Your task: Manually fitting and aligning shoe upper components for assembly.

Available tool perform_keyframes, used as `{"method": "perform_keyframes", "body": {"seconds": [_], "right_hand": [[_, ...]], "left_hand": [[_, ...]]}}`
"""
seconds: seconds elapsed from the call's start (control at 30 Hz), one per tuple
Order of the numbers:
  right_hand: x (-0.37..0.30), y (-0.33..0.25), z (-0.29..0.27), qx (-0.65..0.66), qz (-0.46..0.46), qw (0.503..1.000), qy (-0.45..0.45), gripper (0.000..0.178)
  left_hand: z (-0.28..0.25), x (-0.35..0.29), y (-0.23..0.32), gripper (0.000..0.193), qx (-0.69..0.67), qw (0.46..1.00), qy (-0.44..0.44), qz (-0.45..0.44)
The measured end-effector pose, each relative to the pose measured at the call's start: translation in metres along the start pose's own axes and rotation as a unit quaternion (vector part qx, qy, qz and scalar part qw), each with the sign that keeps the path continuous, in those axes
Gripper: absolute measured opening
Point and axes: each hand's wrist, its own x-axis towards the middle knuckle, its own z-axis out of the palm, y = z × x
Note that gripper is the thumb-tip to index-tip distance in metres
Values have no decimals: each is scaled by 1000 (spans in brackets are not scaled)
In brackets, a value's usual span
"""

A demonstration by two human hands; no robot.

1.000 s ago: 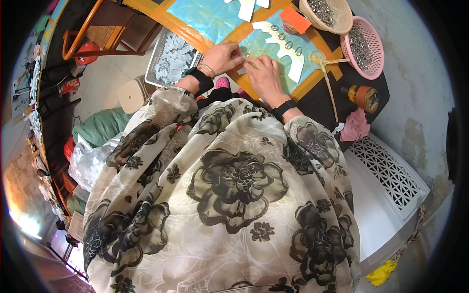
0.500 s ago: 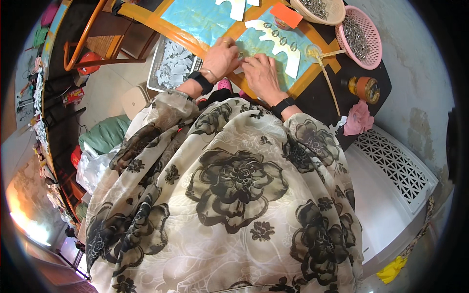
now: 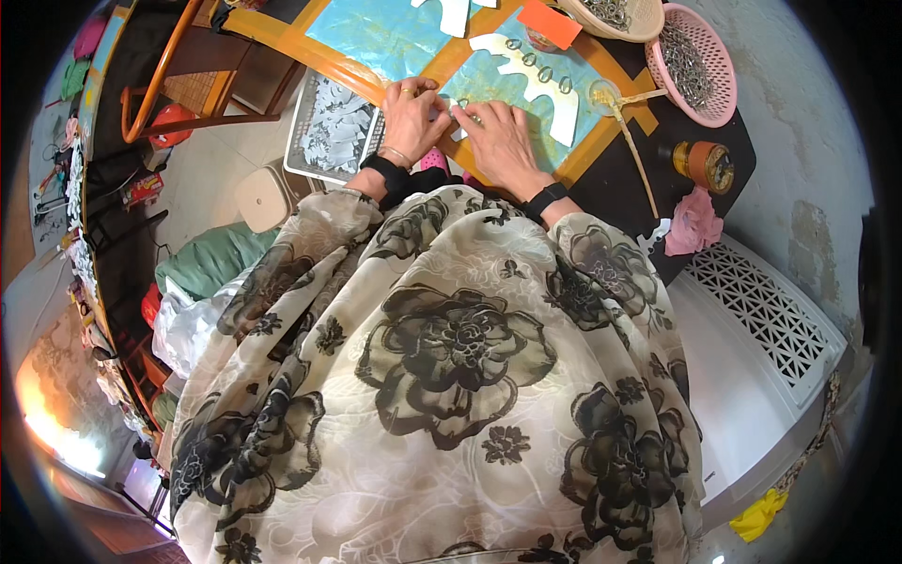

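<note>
The bench (image 3: 606,183), partly covered in blue sheeting edged with orange tape, has a white basket (image 3: 315,173) of pale cut pieces beside its near left edge and a pink basket (image 3: 721,77) of metal parts at its far right. A scalloped white strip (image 3: 556,101) bearing rings lies just beyond the right hand (image 3: 501,141), with a stick (image 3: 637,163) between that hand and the amber jar (image 3: 717,169). A small ring lies between right hand and left hand (image 3: 412,120), whose bent fingers obstruct it, so whether they clamp it I cannot tell.

Shiny metal rings (image 3: 545,74), glossy plastic sheeting (image 3: 366,39)
</note>
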Motion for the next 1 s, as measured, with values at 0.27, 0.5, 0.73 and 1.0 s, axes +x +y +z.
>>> {"method": "perform_keyframes", "body": {"seconds": [0.27,0.5,0.73,1.0], "right_hand": [[-3,2,3,-22,-4,1000,-16,45],[-5,0,0,-17,10,999,-33,44],[-7,-1,2,-11,10,999,-30,43],[-5,-1,0,-35,-3,998,-44,42]], "left_hand": [[-4,6,6,21,6,1000,-20,4],[-2,17,-8,16,24,998,-61,24],[-1,11,0,19,46,997,-53,-44],[-13,28,14,23,125,985,-119,-19]]}}
